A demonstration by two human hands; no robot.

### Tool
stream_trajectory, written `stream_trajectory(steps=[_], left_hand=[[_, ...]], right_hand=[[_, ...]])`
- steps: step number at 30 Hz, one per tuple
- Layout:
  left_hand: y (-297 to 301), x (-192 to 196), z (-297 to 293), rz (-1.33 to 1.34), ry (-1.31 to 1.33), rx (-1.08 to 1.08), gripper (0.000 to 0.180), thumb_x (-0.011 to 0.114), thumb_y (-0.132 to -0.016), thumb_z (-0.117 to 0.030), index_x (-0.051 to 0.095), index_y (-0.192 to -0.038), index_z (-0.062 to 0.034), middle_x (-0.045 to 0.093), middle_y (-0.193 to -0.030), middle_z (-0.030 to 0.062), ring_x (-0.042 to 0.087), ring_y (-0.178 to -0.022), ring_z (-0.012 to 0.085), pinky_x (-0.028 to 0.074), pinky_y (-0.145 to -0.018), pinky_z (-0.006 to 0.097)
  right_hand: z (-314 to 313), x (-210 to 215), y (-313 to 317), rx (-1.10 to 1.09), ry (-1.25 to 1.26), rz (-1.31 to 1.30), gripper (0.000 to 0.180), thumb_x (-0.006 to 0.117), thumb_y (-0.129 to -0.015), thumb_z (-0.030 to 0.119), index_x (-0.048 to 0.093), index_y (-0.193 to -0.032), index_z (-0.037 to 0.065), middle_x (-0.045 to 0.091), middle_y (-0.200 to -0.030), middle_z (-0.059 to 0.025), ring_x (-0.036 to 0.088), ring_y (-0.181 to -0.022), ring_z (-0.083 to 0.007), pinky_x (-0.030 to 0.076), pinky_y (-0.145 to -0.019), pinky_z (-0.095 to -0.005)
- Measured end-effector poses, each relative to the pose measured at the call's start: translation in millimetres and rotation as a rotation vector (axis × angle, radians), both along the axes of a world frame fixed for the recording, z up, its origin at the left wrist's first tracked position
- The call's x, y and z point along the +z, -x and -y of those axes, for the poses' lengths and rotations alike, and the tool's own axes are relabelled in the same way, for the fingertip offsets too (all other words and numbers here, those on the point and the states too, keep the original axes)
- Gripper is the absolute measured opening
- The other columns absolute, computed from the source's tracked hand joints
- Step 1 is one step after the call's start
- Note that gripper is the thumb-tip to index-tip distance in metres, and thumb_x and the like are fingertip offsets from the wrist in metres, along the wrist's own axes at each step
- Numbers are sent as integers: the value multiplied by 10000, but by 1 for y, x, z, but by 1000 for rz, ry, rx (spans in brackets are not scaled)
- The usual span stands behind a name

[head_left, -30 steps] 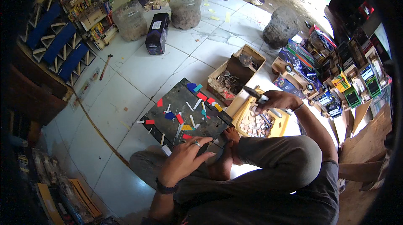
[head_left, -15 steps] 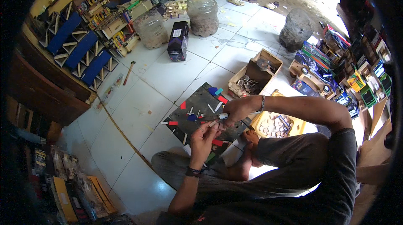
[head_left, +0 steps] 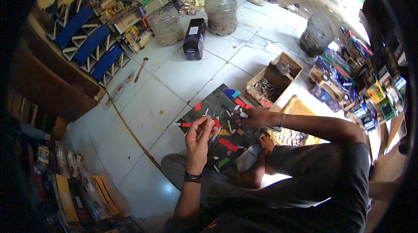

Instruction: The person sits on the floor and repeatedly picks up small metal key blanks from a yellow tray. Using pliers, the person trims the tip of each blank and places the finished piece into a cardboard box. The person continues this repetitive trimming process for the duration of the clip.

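My left hand is raised over the near left part of a dark board, its thumb and fingers pinched on a small pale piece. My right hand reaches down to the board's right side, its fingertips among small pieces there. A pale tube-shaped tool sticks out from under that palm; its kind is unclear. Scattered over the board lie red strips, thin white strips, a yellow piece, a green piece and blue scraps.
A wooden box with small parts and a yellow tray of small pieces stand right of the board. Toy vehicles crowd the far right. On the tiles lie a hammer and a dark carton, near clear plastic containers.
My hands have moved apart: the right went right to the board's edge, the tool now pointing back under its palm. My left hand rose slightly leftward with the small piece. The view shifted slightly.
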State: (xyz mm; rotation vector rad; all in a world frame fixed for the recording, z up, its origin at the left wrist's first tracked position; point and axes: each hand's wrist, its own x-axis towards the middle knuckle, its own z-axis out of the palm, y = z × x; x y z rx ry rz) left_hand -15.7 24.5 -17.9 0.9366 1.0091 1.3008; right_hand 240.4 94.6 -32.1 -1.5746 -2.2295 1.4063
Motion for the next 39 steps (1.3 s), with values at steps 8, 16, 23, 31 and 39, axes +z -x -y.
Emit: stream_trajectory(steps=[8,16,23,31,39], left_hand=[[1,73,30,130,-161,46,272,643,-1050,-139,629,-1308,-56,715,-1162,83,720,-969,156,595,-837,300],[0,112,59,149,-257,-12,302,638,-1030,-29,583,-1322,24,722,-1200,184,740,-994,198,619,-868,315],[0,113,66,210,-299,-116,318,629,-1033,-26,575,-1343,27,711,-1216,200,740,-992,191,625,-867,316],[1,114,68,236,-243,-174,320,621,-1041,-40,578,-1352,19,710,-1218,205,743,-993,182,628,-861,306],[0,113,67,253,-230,-208,317,619,-1041,-41,590,-1352,11,712,-1218,201,744,-989,176,628,-848,296]], right_hand=[[21,147,-1,99,-789,33,404,684,-974,357,673,-1220,38,722,-1037,-191,699,-902,-414,547,-779,-499],[54,182,11,162,-809,41,522,709,-824,57,550,-1321,61,609,-1218,-190,649,-1008,-408,532,-927,-487],[60,187,13,213,-898,88,514,754,-813,116,547,-1275,27,590,-1137,-190,627,-1037,-425,521,-922,-484],[60,187,11,231,-967,100,508,757,-788,91,549,-1248,38,582,-1146,-182,603,-1058,-418,513,-927,-483],[60,187,12,229,-921,91,534,753,-785,100,540,-1270,43,571,-1152,-179,591,-1062,-425,509,-935,-494]])
